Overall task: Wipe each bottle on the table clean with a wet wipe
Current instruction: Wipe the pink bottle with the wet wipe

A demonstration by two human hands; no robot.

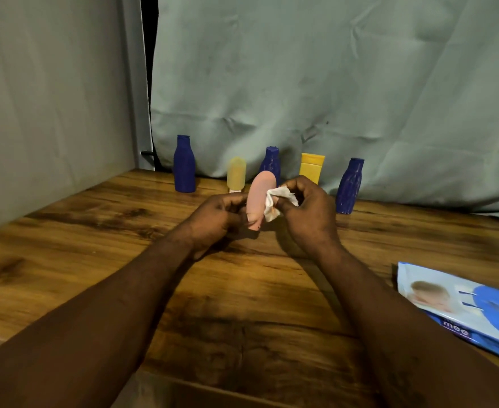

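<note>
Your left grip (216,219) curls round the lower end of the pink bottle (259,192), held near upright over the worktop (95,245); your right grip (307,213) pinches the wet wipe (274,204) against the bottle's right side; step looks like wiping this bottle; next probably calls for turning it to reach unwiped faces; other five bottles (184,166) stand behind, apart from both grips.

— What stands on the wooden table (95,260)?
— Along the back, a row: tall blue bottle (184,166), pale yellow bottle (236,173), second blue bottle (271,161), yellow tube (311,167), third blue bottle (349,187)
— Anything else?
— A wipes pack (460,307), flat, near right
</note>
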